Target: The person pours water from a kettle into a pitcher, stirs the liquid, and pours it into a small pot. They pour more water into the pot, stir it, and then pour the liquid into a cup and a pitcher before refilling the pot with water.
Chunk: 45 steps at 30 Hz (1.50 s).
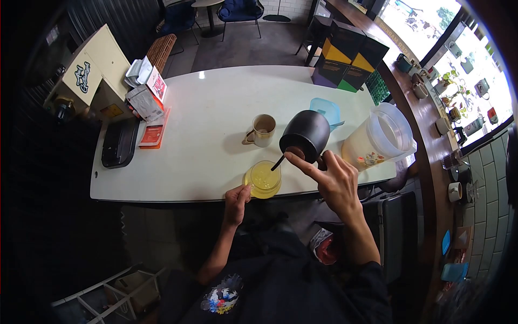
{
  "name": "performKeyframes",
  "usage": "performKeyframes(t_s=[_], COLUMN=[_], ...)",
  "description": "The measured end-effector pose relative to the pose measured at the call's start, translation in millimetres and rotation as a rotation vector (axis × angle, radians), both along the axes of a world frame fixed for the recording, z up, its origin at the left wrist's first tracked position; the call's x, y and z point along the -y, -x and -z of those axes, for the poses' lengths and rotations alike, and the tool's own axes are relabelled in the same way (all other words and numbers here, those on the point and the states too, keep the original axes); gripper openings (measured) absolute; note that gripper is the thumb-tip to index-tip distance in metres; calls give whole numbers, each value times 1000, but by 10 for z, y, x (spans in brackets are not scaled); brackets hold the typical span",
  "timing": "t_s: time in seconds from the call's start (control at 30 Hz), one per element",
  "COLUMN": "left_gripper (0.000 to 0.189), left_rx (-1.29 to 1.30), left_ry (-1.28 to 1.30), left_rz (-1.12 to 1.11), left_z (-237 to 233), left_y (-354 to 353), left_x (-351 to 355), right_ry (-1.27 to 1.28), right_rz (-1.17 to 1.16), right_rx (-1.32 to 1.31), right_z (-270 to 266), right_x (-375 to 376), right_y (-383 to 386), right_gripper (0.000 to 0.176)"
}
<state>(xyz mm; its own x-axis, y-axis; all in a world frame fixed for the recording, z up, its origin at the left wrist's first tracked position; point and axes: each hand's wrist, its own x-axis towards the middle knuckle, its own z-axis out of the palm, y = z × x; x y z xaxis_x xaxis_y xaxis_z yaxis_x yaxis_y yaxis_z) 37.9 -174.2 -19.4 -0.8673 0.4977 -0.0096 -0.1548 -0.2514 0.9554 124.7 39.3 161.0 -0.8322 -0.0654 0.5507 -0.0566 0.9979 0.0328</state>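
Observation:
A glass cup [264, 175] of yellow liquid stands on a saucer [264, 193] near the table's front edge. My left hand [237, 201] is closed at the cup's left side, where its handle would be. To the right, my right hand [335, 181] is wrapped round the handle side of a black kettle [305, 132], its index finger stretched onto the brown lid knob. The kettle is tilted, with its thin spout pointing down at the cup. Behind the cup stands a beige mug [263, 130] with its handle to the left.
A large translucent pitcher [382, 137] stands at the right, with a light blue container [325, 110] behind the kettle. Dark boxes [348, 56] are at the back right. A black tray [120, 143] and a card holder [148, 97] stand at the left.

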Motion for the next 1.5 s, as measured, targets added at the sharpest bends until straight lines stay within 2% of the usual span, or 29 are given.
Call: performKeyframes(t_s=[0.17,0.37,0.53,0.87,1.17,1.5], left_gripper=[37,37,37,35,35,38], left_rx=[13,7,42,64,57,61], left_ry=[4,10,-34,-11,-44,-30], left_rz=[-12,-11,-18,-1,12,17], left_z=[-19,-11,21,33,77,106], left_y=[-3,25,35,79,128,187], left_x=[-21,-22,-31,-54,-88,-118], right_ry=[-28,-52,-50,-125,-103,-113], right_rz=[-18,-41,-45,-80,-88,-83], right_rx=[-51,52,70,-91,5,-3], right_z=[-119,166,191,-70,227,408], right_x=[-19,-1,-10,-83,-62,-78], right_y=[4,40,50,84,113,122], right_gripper=[76,71,69,66,67,67])
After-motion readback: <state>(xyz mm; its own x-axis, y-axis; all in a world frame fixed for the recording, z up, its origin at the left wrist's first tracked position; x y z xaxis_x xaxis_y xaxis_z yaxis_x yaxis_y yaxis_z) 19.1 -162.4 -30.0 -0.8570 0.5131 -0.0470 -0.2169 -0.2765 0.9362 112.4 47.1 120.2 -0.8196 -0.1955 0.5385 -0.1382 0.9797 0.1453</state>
